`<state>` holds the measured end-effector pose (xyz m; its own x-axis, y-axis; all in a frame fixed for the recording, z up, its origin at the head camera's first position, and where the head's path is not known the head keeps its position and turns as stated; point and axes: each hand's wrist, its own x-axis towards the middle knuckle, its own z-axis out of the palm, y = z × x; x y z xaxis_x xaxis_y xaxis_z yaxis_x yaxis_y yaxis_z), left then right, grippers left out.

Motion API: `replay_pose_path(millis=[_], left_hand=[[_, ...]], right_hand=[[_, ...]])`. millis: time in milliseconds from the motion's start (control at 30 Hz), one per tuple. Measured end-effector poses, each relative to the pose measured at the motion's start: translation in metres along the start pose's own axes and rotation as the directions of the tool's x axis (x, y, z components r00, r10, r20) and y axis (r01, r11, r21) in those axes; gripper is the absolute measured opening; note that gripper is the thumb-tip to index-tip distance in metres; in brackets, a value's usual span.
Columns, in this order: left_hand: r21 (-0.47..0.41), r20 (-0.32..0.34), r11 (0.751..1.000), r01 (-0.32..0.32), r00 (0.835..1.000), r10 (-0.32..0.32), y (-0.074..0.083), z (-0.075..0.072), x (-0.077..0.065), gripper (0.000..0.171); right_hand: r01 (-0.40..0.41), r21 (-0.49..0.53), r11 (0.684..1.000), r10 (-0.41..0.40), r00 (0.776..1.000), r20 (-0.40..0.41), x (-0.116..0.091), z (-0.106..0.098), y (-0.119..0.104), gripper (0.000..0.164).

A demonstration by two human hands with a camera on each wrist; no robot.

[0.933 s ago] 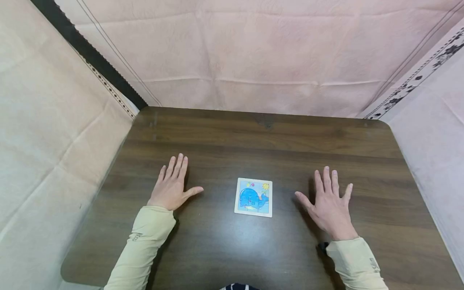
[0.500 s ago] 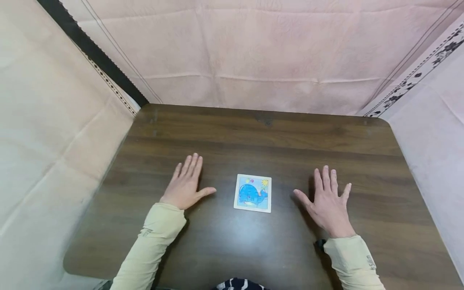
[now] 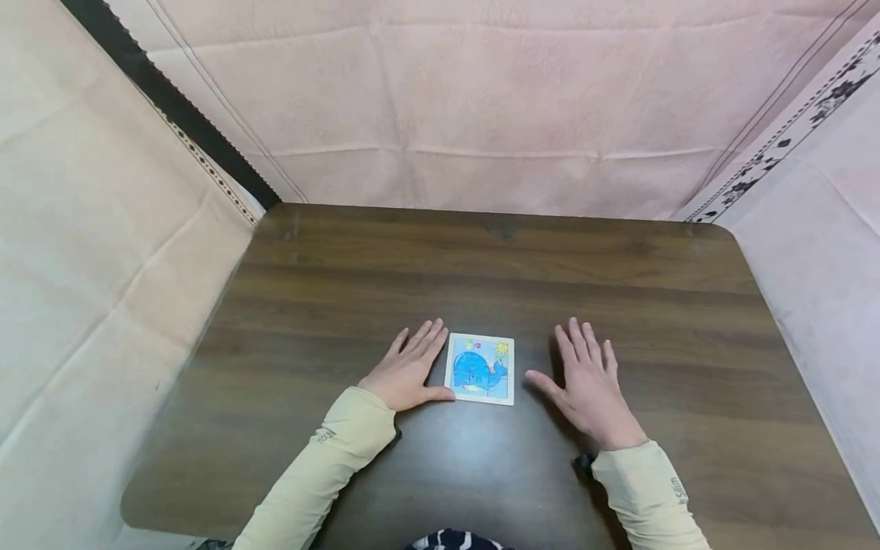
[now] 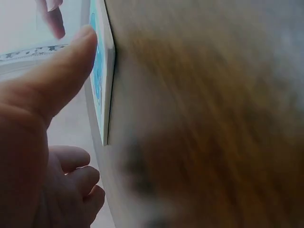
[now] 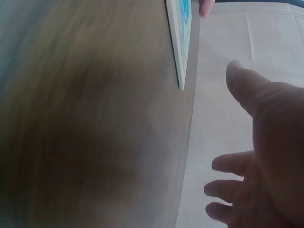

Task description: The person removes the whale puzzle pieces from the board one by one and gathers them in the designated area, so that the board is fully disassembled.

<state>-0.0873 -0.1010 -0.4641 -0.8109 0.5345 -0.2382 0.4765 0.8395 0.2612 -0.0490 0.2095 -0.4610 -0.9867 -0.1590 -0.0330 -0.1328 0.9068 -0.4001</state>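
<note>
A square whale puzzle point(image 3: 480, 370) with a pale frame lies flat on the dark wooden table, near the middle of the head view. Beside its left edge is my left hand point(image 3: 407, 373), fingers extended and thumb tip overlapping the lower left corner in this view. The left wrist view has the thumb point(image 4: 71, 66) in front of the puzzle's pale edge point(image 4: 110, 71). My right hand point(image 3: 584, 386) hovers to the right of the puzzle, fingers spread and holding nothing. A gap shows between its thumb point(image 5: 244, 83) and the puzzle in the right wrist view.
The brown wood-grain table point(image 3: 344, 252) has rounded corners. Pale cloth point(image 3: 440, 99) hangs behind its far edge, with more cloth along the left and right sides. A dark patterned garment point(image 3: 457, 541) shows at the near edge.
My left hand has moved right, from well away to the puzzle's left edge. My right hand has shifted left toward the puzzle. The puzzle stays in place on the table.
</note>
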Motion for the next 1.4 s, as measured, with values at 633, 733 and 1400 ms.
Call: replay_pose_path(millis=[633,733,1400], left_hand=[[0.111,-0.003,0.993,-0.041,0.999,0.042,0.012,-0.003,0.009,0.103],[0.122,-0.004,0.992,-0.039,0.999,0.040,0.014,-0.001,0.011,0.105],[0.147,-0.008,0.989,-0.019,1.000,0.020,0.020,0.007,0.021,0.110]], right_hand=[[0.149,0.027,0.989,-0.150,0.986,0.077,0.017,0.007,-0.034,0.091],[0.159,0.029,0.987,-0.161,0.982,0.095,0.020,0.007,-0.036,0.090],[0.239,0.047,0.970,-0.241,0.970,0.034,0.036,0.021,-0.050,0.066]])
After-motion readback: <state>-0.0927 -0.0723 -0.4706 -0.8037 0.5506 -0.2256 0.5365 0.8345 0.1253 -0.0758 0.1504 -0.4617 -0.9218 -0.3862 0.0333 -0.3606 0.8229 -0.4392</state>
